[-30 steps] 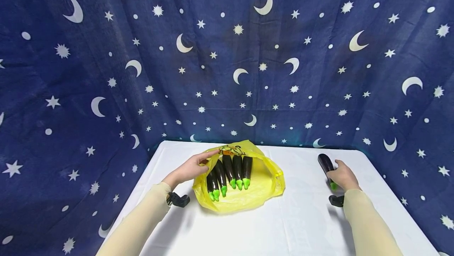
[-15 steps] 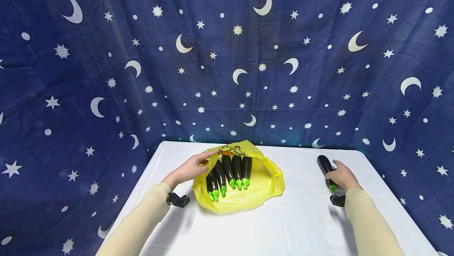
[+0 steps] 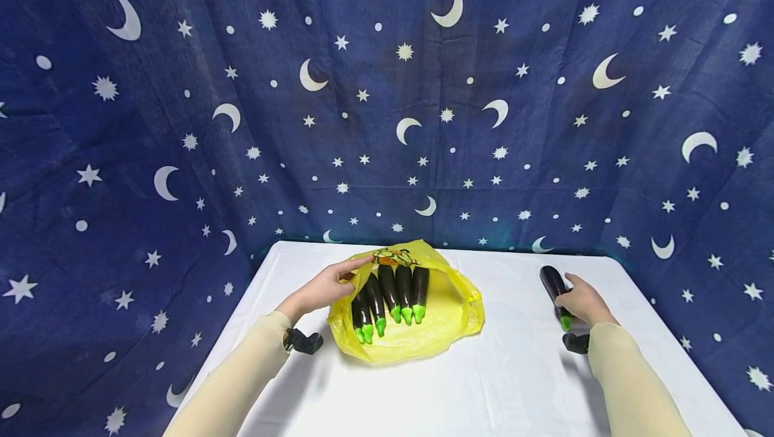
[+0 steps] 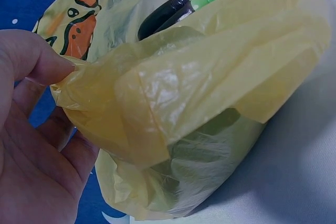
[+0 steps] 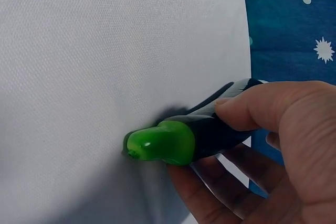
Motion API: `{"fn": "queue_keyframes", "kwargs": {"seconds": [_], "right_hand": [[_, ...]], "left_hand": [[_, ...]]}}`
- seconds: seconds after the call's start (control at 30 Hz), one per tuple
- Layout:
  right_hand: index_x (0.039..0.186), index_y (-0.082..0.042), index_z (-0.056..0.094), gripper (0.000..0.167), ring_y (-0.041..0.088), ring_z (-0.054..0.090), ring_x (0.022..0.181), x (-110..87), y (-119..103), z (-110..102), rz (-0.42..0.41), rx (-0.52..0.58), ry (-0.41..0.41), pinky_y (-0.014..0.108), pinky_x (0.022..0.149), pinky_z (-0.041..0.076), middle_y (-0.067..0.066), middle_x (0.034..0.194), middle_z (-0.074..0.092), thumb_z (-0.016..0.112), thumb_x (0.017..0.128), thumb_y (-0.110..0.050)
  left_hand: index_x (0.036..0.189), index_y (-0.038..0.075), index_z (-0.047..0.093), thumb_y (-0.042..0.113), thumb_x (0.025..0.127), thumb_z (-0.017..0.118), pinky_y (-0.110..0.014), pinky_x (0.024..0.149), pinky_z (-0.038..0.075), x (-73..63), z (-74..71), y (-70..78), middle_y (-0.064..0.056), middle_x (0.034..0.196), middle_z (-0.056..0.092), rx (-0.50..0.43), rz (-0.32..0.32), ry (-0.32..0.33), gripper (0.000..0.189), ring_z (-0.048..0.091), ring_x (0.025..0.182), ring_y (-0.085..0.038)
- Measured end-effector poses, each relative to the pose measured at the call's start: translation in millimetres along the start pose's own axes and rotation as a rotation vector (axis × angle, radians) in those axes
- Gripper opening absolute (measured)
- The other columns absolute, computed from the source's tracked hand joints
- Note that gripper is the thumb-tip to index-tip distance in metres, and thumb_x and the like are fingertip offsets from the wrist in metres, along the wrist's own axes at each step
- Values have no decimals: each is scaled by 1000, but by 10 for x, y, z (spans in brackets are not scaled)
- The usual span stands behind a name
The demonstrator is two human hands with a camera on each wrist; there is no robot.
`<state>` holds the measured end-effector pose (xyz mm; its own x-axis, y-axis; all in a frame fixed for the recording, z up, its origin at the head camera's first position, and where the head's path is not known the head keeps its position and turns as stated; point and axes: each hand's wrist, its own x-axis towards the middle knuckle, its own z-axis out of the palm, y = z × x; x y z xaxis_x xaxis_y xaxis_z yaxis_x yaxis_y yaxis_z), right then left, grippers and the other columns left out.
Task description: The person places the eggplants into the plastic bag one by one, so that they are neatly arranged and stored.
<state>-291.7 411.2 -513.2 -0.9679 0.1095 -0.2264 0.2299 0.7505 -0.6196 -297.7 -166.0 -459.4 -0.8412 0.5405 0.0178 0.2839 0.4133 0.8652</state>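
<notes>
A yellow plastic bag (image 3: 447,329) lies with its mouth toward me, left of the table's middle. Inside it several dark eggplants (image 3: 405,286) with green stem ends lie side by side. My left hand (image 3: 323,286) pinches the bag's upper left rim; the left wrist view shows the thumb (image 4: 50,64) pressing the film against the fingers. At the right of the table, my right hand (image 3: 583,299) grips a single eggplant (image 3: 551,282) around its middle. In the right wrist view its green cap (image 5: 163,142) points left, close over the white cloth.
A white cloth covers the table (image 3: 423,400). Behind and on both sides hangs a dark blue curtain (image 3: 363,121) with moons and stars. Black wrist cameras (image 3: 305,341) sit at both cuffs. The white table stretches between the bag and the right hand.
The right hand and its eggplant have shifted very slightly, with the eggplant a touch lower in view. The left hand and the bag stay where they were.
</notes>
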Motion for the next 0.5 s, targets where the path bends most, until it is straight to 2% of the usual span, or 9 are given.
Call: {"fn": "queue_keyframes", "kwargs": {"seconds": [0.1, 0.23, 0.5], "right_hand": [[155, 14, 12, 92, 47, 53, 106, 6, 14, 13, -14, 22, 2, 53, 90, 45, 45, 134, 41, 62, 81, -11], [155, 15, 9, 91, 45, 56, 105, 4, -5, 30, -22, 103, -2, 45, 81, 54, 47, 134, 40, 62, 84, -9], [158, 11, 6, 91, 47, 57, 111, 0, -96, 63, 0, 226, 4, 46, 79, 59, 46, 140, 34, 64, 90, -8]], "left_hand": [[157, 28, 45, -2, 93, 52, -38, 98, 49, -3, 3, 2, 0, 160, 40, -2, 0, -2, 71, 53, 130, -28], [157, 28, 44, -2, 93, 52, -38, 99, 49, -5, 3, 7, 0, 160, 40, -3, 0, -1, 71, 53, 131, -28], [157, 28, 44, -3, 93, 51, -38, 98, 48, -9, -4, 7, 1, 160, 40, 5, 7, 0, 71, 53, 130, -27]]}}
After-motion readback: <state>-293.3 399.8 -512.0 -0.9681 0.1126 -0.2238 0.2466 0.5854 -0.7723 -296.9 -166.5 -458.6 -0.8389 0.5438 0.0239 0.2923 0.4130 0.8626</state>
